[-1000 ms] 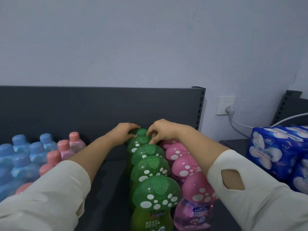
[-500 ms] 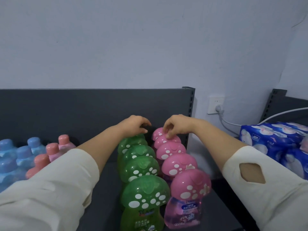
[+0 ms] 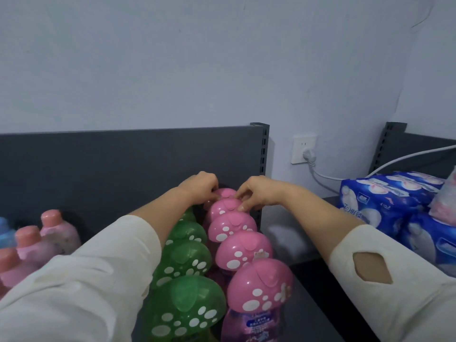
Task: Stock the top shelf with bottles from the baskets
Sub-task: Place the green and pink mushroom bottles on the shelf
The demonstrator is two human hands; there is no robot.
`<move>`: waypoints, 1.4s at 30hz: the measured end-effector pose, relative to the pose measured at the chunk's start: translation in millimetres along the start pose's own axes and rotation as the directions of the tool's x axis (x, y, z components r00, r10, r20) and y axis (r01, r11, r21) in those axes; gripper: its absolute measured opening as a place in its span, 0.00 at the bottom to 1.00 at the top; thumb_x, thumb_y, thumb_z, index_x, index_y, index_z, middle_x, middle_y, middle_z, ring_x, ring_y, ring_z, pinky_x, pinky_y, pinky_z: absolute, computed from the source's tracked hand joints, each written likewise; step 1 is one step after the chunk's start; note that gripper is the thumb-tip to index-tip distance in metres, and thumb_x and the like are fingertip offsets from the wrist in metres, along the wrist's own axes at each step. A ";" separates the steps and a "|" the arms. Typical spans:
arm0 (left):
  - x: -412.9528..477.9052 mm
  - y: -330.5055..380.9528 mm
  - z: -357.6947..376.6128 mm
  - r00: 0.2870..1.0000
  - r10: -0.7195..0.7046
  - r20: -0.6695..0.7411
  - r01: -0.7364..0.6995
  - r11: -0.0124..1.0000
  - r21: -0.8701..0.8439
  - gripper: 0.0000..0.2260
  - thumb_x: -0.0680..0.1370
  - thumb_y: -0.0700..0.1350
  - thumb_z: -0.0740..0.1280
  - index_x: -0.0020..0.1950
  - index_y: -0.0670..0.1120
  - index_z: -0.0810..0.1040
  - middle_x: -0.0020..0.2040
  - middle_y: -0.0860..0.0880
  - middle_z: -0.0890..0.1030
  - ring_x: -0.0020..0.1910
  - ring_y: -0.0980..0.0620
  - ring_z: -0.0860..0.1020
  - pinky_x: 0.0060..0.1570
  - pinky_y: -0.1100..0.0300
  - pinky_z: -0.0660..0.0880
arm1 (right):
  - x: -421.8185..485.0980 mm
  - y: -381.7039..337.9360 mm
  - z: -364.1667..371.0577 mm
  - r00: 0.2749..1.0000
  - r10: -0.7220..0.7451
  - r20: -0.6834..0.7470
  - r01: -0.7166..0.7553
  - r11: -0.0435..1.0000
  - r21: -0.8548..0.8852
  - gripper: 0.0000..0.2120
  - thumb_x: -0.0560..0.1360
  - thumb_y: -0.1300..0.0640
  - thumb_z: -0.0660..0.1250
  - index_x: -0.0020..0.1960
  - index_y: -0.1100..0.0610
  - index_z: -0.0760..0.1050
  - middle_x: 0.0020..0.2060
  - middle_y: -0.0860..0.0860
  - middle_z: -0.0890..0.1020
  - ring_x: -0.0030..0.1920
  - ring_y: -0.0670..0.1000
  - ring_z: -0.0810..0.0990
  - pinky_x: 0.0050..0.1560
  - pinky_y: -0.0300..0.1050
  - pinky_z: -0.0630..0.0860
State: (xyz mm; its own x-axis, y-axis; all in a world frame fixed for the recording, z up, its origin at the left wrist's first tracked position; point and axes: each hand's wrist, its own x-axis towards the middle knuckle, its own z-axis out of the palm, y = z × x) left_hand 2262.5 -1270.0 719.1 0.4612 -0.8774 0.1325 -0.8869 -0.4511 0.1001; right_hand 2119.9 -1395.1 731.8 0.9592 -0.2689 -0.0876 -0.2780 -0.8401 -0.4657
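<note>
Head view. My left hand (image 3: 198, 187) reaches to the back of the shelf (image 3: 318, 307). Its fingers are curled down onto the left edge of the cap of the rear pink bottle (image 3: 225, 193) and grip it. My right hand (image 3: 259, 191) comes in from the other side. Its fingers are curled too and pinch the right edge of the same cap. One fingertip (image 3: 240, 207) rests on the next pink cap forward. The two hands are close together, with the rear cap between them.

The rear pink bottle stands upright against the back panel (image 3: 98, 169), just beside the slotted upright (image 3: 262, 149). It heads the pink row (image 3: 244, 250), a file of spotted mushroom caps that runs from the panel towards me, each cap touching the next. The green row (image 3: 185, 302) stands just left of it. My left forearm crosses over the rear green caps and hides them. I cannot tell how many green bottles there are.

Further left on the shelf stand small bottles (image 3: 51, 228) with salmon caps, well apart from the green row. A blue one shows at the frame edge.

Right of the upright, a wall socket (image 3: 303, 149) carries a plug and a white cable (image 3: 325, 176). Blue packs (image 3: 380, 201) lie on the neighbouring shelf.
</note>
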 end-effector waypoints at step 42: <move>-57.9 1.4 -7.2 0.997 -0.028 0.065 0.032 0.998 -0.059 0.12 0.72 0.55 0.70 0.54 0.54 0.82 0.52 0.53 0.82 0.54 0.51 0.78 0.56 0.50 0.75 | -14.3 -17.8 12.6 0.997 -0.015 -0.073 0.002 0.985 -0.174 0.17 0.74 0.57 0.70 0.63 0.55 0.76 0.51 0.54 0.82 0.46 0.51 0.82 0.48 0.44 0.80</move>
State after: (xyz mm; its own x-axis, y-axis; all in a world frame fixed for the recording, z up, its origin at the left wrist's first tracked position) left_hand 2234.7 -1218.7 718.6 0.4833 -0.8730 0.0649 -0.8684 -0.4687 0.1620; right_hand 2111.8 -1370.3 730.3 0.9569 -0.2899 -0.0158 -0.2807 -0.9099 -0.3053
